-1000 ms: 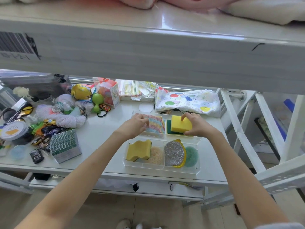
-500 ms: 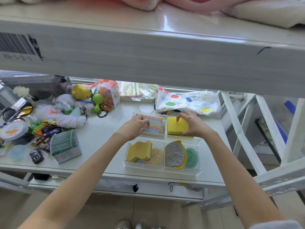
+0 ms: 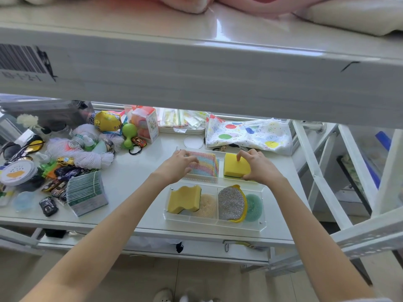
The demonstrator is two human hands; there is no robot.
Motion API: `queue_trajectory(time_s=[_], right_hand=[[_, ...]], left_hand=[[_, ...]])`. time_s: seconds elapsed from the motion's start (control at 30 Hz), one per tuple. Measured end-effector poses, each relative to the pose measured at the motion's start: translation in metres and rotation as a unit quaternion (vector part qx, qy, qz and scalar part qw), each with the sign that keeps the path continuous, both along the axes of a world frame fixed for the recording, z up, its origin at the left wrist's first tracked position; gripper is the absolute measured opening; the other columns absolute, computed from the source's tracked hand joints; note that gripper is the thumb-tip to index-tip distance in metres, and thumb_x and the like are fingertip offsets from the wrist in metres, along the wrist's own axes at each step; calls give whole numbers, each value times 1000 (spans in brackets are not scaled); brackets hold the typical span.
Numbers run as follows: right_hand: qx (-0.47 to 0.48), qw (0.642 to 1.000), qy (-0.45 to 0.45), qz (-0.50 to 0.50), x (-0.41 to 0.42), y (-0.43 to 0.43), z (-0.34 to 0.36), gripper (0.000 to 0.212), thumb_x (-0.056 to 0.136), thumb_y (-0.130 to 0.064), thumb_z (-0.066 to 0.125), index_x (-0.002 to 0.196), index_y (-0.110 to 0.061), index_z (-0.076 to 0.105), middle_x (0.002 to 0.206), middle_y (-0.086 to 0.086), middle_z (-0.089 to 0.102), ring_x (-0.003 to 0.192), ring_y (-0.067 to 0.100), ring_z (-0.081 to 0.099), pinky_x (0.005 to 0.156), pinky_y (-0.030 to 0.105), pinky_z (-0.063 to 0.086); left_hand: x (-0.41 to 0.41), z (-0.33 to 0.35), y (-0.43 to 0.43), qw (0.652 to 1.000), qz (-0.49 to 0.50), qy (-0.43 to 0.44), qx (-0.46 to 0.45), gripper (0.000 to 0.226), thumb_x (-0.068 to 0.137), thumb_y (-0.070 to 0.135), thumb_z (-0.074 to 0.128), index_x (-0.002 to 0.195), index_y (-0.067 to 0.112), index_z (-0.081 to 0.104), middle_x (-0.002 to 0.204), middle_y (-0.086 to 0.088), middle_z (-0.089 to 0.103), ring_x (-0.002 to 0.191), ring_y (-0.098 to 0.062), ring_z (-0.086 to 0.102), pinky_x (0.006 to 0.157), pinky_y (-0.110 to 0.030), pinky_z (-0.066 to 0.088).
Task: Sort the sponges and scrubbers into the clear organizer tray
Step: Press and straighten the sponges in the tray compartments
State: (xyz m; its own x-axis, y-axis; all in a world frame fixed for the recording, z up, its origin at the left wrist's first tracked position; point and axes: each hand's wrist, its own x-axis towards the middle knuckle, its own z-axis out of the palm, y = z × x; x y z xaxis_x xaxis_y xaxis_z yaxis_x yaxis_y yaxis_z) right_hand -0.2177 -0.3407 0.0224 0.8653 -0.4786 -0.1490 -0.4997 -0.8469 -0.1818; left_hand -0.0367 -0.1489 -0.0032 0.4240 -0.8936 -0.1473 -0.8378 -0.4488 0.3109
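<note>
A person's right hand (image 3: 258, 167) grips a yellow block sponge (image 3: 236, 165) at the far right compartment of the clear organizer tray (image 3: 214, 221), fingers curled over the sponge's far edge and thumb pinching its near corner. The left hand (image 3: 177, 165) lies flat, fingers spread, on a rainbow-striped scrubbing cloth (image 3: 206, 163) in the far left compartment; whether it is pressing or merely resting cannot be told.

The sponge sits directly beneath the right hand, its long axis running from the person outward, in line with the slot it is being seated in. A dark green layer seems to show beneath its near edge, though that is hard to make out. The right hand is plainly the nearer one for this sponge, and the move appears to turn on lowering it squarely between the compartment walls.

Closer to the person, the near row of the tray is filled: a wavy yellow sponge (image 3: 184, 198) leaning on a tan round scrubber (image 3: 207, 207) at left, a silver mesh scrubber (image 3: 231, 202) with a yellow rim beside a green round scrubber (image 3: 254, 207) at right. The sorting looks close to done.

Farther out on the white worktop (image 3: 130, 177), a spotted cloth (image 3: 248, 134) lies just beyond the tray, and toy cars, yarn and a stack of cards (image 3: 86, 194) crowd the left side, well apart from the hands. A shelf (image 3: 196, 68) overhangs the scene.
</note>
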Motion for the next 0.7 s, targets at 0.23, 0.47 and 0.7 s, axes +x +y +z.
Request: queue_trajectory(time_s=[0.23,0.47,0.7], right_hand=[[19,1000,-4,-5,-3,-1,-1,52,75,-18,75,116,-26,46,128,8,47,117,27,42,93,42,45],[33,999,-11,-9,-4,-1,-2,51,76,-18,75,117,-26,45,132,8,45,122,26,40,92,42,47],[17,1000,0,0,-4,2,0,50,77,-21,75,118,-25,47,139,6,42,128,27,37,100,45,42]], left_hand=[[-4,-4,-6,1000,9,-2,-2,36,97,20,48,130,32,49,146,-17,35,136,-36,25,115,-49,23],[-7,-5,-11,1000,-9,-15,-14,38,96,19,48,131,33,50,147,-12,38,135,-30,27,114,-47,28],[-7,-4,-12,999,-18,-28,-7,38,96,18,49,130,34,50,145,-11,39,133,-29,32,112,-47,32]])
